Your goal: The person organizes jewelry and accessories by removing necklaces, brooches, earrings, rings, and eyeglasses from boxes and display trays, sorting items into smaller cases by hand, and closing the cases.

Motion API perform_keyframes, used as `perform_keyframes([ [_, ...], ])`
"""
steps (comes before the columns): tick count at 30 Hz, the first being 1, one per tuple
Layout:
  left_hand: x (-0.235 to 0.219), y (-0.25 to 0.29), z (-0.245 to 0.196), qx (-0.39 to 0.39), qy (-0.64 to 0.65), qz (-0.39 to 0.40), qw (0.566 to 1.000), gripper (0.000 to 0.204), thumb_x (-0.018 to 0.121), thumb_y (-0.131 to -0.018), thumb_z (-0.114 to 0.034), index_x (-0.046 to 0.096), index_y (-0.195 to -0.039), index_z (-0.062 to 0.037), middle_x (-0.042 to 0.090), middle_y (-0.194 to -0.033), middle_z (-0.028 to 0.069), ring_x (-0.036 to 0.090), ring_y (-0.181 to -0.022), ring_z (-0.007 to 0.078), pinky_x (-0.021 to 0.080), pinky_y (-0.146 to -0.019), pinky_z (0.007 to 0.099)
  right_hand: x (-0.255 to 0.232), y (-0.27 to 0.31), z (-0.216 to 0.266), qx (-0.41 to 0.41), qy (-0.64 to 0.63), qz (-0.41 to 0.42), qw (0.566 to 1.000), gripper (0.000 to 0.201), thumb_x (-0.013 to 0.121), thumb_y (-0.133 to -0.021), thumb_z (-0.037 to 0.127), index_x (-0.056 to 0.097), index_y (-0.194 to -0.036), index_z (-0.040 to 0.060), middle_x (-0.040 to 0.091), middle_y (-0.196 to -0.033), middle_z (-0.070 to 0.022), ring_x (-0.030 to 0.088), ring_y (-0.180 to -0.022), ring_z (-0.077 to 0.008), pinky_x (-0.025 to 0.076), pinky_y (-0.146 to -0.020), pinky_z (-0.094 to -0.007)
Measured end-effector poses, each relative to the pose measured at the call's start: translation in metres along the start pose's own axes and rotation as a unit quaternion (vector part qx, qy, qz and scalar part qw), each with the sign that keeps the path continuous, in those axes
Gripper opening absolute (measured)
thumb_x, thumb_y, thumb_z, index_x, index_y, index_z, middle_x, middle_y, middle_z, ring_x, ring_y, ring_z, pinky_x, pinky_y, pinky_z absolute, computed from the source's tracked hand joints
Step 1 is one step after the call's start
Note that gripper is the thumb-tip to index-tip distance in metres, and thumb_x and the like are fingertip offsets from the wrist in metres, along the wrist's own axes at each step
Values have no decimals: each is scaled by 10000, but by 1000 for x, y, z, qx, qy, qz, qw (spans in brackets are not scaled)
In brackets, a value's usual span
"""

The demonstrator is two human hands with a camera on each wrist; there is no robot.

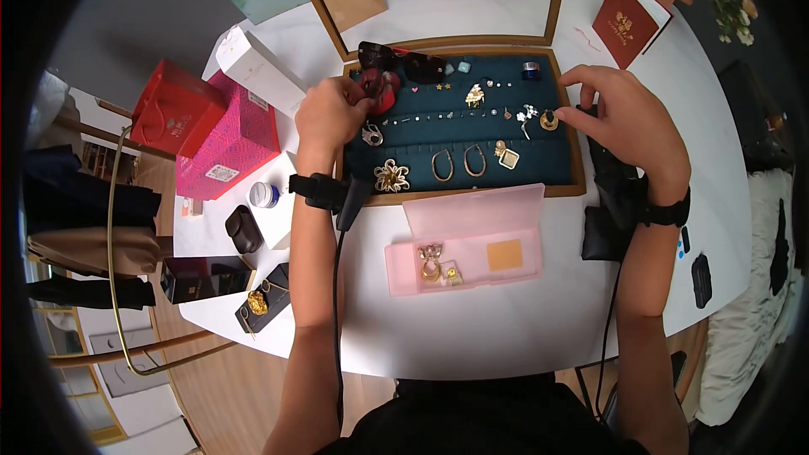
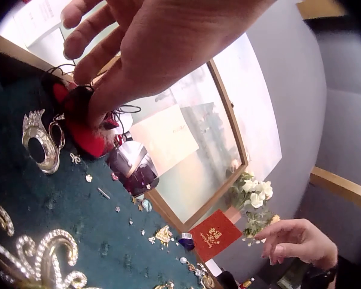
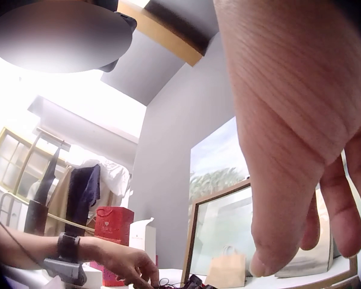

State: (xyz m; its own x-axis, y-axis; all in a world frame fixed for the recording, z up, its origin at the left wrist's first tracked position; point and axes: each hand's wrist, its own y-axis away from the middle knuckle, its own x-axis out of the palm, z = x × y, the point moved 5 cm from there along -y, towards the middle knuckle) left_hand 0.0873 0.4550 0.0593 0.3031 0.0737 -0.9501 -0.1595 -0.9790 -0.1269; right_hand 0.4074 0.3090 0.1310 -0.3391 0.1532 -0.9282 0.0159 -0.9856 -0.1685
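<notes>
A wooden-framed tray lined with dark teal felt holds several earrings, studs and brooches. My left hand is at the tray's far left corner, and its fingertips pinch a red fuzzy ornament beside dark sunglasses. At the tray's right edge my right hand arches over the felt with its fingers bent. Its thumb tip is beside a round gold earring, and nothing shows in its grasp. In front of the tray an open pink plastic box holds a few gold pieces.
A mirror leans behind the tray. Off to the left lie a white box, a red bag and a pink gift box. A red book stands at the far right, and a black pouch lies under my right wrist.
</notes>
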Motion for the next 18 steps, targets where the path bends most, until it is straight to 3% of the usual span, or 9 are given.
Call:
perform_keyframes([
  [10,-18,7,-16,7,20,-24,999,200,814,-741,-274,749,-853,-122,725,-789,98,705,-769,307,549,-709,409,4,-3,-2,-1,-8,15,1000,334,790,-808,258,694,-1067,71,602,-715,-59,603,-720,-232,485,-646,-370],
  [12,-19,8,-30,95,105,-18,990,199,811,-749,-264,742,-862,-116,717,-782,106,701,-752,308,547,-704,409,8,-4,-5,-31,-7,8,999,321,790,-827,223,683,-1097,86,568,-749,-24,521,-591,-145,435,-564,-309],
  [13,-17,9,-32,96,104,-18,990,199,811,-749,-264,742,-862,-117,717,-782,106,701,-752,308,547,-704,409,9,-4,-5,-30,-9,8,999,321,790,-827,223,683,-1097,86,568,-749,-24,521,-591,-145,435,-564,-309],
  [15,0,12,-42,158,158,67,972,151,790,-755,-218,749,-857,-113,716,-796,115,697,-772,318,548,-721,418,9,-3,-3,-28,-7,3,1000,323,791,-826,221,682,-1098,84,566,-744,-25,522,-591,-144,436,-566,-309],
  [18,18,17,-42,189,40,67,979,181,777,-758,-167,763,-911,-71,708,-768,119,690,-725,283,540,-701,378,8,-2,-2,-36,-11,-3,999,329,793,-826,226,681,-1101,85,566,-742,-27,526,-593,-145,435,-565,-309],
])
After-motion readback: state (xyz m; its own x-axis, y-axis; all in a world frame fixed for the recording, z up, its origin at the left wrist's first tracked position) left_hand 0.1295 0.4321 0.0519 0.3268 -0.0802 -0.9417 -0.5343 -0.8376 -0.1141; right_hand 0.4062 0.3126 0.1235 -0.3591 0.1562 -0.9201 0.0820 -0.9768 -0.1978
